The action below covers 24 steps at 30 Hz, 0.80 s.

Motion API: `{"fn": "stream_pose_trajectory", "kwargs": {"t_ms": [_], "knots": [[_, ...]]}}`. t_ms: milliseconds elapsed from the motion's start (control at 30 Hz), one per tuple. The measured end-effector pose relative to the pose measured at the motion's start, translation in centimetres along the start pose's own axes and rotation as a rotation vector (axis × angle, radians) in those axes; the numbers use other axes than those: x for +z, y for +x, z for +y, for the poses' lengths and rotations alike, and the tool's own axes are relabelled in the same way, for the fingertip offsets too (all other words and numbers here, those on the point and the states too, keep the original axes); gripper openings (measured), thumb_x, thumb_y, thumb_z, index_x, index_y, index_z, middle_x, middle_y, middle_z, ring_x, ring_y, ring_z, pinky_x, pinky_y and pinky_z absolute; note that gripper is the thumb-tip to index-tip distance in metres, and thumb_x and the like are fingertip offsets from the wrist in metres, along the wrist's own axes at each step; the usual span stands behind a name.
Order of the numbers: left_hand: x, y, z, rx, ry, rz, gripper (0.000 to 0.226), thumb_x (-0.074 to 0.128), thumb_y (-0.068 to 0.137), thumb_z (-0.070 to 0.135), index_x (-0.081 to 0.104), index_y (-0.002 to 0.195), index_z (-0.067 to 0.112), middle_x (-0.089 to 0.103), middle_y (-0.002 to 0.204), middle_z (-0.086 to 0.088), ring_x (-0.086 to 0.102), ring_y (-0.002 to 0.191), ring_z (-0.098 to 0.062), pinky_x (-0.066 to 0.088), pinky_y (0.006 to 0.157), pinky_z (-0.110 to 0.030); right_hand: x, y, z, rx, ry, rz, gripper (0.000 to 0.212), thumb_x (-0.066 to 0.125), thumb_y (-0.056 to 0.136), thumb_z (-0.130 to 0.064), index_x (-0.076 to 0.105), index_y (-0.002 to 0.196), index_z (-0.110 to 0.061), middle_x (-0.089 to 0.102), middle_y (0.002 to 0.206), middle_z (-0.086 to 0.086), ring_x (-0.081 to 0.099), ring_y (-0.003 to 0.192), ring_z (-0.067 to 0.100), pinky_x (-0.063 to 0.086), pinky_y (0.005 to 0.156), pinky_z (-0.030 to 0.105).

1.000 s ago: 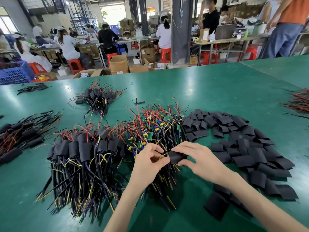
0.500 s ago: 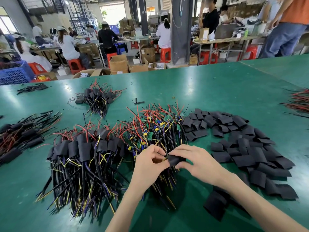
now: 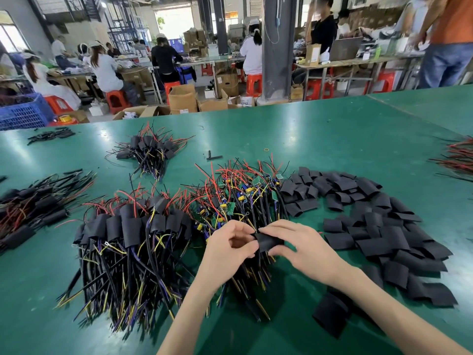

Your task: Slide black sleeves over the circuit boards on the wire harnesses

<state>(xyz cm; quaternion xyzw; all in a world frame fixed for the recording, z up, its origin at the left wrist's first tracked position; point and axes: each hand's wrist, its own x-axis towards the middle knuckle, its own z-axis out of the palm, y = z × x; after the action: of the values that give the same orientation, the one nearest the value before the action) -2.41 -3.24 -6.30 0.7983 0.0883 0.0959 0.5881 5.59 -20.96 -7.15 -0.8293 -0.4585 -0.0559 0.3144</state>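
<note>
My right hand (image 3: 299, 248) pinches a black sleeve (image 3: 268, 242) between thumb and fingers, just above the near end of a heap of bare harnesses (image 3: 243, 198) with green circuit boards and red, black and yellow wires. My left hand (image 3: 227, 249) is curled at the sleeve's left end, its fingertips against the opening; what they hold there is hidden. Loose black sleeves (image 3: 371, 219) lie spread to the right. A pile of sleeved harnesses (image 3: 128, 239) lies to the left.
The green table (image 3: 332, 139) carries more sleeved bundles at the far left (image 3: 33, 203) and further back (image 3: 148, 149), red wires at the right edge (image 3: 458, 157), and one larger black sleeve (image 3: 330, 313) near my right forearm. People work at benches beyond.
Both hands stay together over the harness heap. The sleeve in my right hand has shifted slightly against my left fingertips.
</note>
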Motion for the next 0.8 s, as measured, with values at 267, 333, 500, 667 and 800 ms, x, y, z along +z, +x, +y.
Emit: {"fn": "stream_pose_trajectory", "kwargs": {"t_ms": [267, 333, 500, 667, 800], "knots": [[-1.1, -0.2, 0.7, 0.042, 0.13, -0.024, 0.021, 0.064, 0.085, 0.002, 0.071, 0.1, 0.015, 0.069, 0.079, 0.001, 0.056, 0.052, -0.008, 0.049, 0.061, -0.02, 0.2, 0.0, -0.1, -0.009, -0.004, 0.042, 0.042, 0.066, 0.086, -0.021, 0.058, 0.127, -0.021, 0.057, 0.126, -0.012, 0.052, 0.112, 0.009, 0.042, 0.097, 0.033], [-1.5, -0.3, 1.3, 0.062, 0.146, 0.027, 0.023, 0.063, 0.085, 0.0, 0.072, 0.1, 0.014, 0.069, 0.077, 0.002, 0.056, 0.052, -0.007, 0.048, 0.06, -0.018, 0.1, 0.0, -0.2, -0.014, -0.037, 0.085, 0.048, 0.066, 0.086, -0.024, 0.053, 0.132, -0.023, 0.051, 0.134, -0.013, 0.046, 0.121, 0.009, 0.034, 0.104, 0.033], [-4.7, -0.8, 3.6, 0.23, 0.03, 0.393, 0.035, 0.063, 0.082, -0.006, 0.069, 0.093, 0.026, 0.07, 0.076, 0.006, 0.059, 0.053, -0.001, 0.047, 0.058, -0.01, -0.7, 0.3, -0.2, 0.003, -0.078, 0.313, 0.042, 0.063, 0.089, -0.02, 0.054, 0.13, -0.02, 0.044, 0.14, -0.008, 0.036, 0.127, 0.008, 0.021, 0.107, 0.027], [-10.9, -0.4, 3.4, 0.23, 0.112, 0.822, 0.035, 0.056, 0.087, 0.0, 0.066, 0.108, 0.027, 0.067, 0.085, -0.009, 0.063, 0.061, -0.017, 0.049, 0.074, -0.028, -0.5, 0.3, -0.2, 0.014, -0.03, 0.335, 0.031, 0.059, 0.089, -0.015, 0.06, 0.121, -0.017, 0.051, 0.131, -0.006, 0.04, 0.122, 0.009, 0.028, 0.104, 0.035], [-12.9, -0.8, 0.7, -0.032, 0.608, 0.93, 0.033, 0.05, 0.085, 0.002, 0.072, 0.104, 0.017, 0.06, 0.084, -0.02, 0.053, 0.079, -0.035, 0.038, 0.081, -0.034, -0.1, 0.3, -0.4, -0.008, -0.037, 0.301, 0.028, 0.063, 0.088, -0.009, 0.064, 0.114, -0.018, 0.053, 0.128, -0.004, 0.042, 0.119, 0.011, 0.033, 0.101, 0.041]]}}
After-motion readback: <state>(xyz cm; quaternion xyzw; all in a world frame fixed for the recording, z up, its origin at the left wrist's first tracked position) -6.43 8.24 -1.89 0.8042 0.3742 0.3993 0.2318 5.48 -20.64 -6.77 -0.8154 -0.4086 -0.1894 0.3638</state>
